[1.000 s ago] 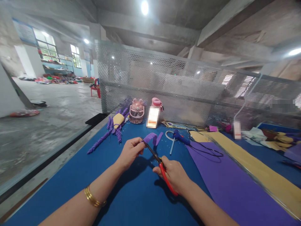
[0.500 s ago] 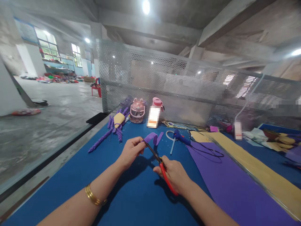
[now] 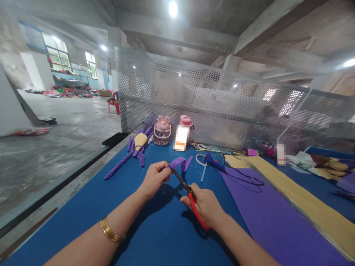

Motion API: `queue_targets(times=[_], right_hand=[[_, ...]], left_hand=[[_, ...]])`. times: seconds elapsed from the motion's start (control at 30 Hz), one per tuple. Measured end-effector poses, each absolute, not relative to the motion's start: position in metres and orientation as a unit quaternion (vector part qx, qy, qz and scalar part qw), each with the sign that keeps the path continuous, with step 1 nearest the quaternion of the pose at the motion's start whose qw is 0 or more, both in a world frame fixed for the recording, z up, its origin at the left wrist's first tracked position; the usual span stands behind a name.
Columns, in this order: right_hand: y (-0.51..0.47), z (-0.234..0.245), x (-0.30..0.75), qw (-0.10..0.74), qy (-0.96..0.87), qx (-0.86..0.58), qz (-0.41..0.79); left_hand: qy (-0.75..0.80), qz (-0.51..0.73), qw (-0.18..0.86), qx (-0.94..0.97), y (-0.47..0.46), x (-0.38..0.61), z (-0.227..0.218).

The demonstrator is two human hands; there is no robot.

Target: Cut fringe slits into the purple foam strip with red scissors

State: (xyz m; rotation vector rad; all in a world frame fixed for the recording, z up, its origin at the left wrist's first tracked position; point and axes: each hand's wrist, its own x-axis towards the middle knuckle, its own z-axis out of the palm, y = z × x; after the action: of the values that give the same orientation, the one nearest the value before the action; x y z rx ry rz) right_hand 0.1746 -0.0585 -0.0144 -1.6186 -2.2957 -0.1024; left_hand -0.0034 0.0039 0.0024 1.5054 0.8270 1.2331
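Between its fingertips, my left hand (image 3: 155,178) pinches one end of a curled purple strip (image 3: 181,162), probably felt or foam. The rest of the strip curls away to the right above the table. My right hand (image 3: 206,207) is wrapped round red-handled scissors (image 3: 198,214). Their dark blades point up and left, with the tips at the strip close to my left fingers. Whether the blades are parted is hard to make out. Beyond my hands a blue glue gun (image 3: 214,162) lies on the blue table (image 3: 155,236).
Purple flower stems with a yellow wrap (image 3: 140,141) lie at the back left. Near them stand a pink lidded container (image 3: 162,131) and a pink bottle (image 3: 185,121). Purple sheet (image 3: 274,210) and yellow sheet (image 3: 294,188) cover the right side. A perforated metal screen (image 3: 188,92) rises behind.
Almost nothing differs. My hands, the strip and the scissors hold nearly the same places; the view has shifted very slightly.
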Motion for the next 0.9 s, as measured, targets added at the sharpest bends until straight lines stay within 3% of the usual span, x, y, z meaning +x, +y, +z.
queue_targets(times=[0.9], right_hand=[[-0.0586,-0.0153,0.1749,0.168,-0.802,-0.572,-0.029]], left_hand=[[0.342,0.49,0.483,0.641,0.0041,-0.0029,-0.0021]])
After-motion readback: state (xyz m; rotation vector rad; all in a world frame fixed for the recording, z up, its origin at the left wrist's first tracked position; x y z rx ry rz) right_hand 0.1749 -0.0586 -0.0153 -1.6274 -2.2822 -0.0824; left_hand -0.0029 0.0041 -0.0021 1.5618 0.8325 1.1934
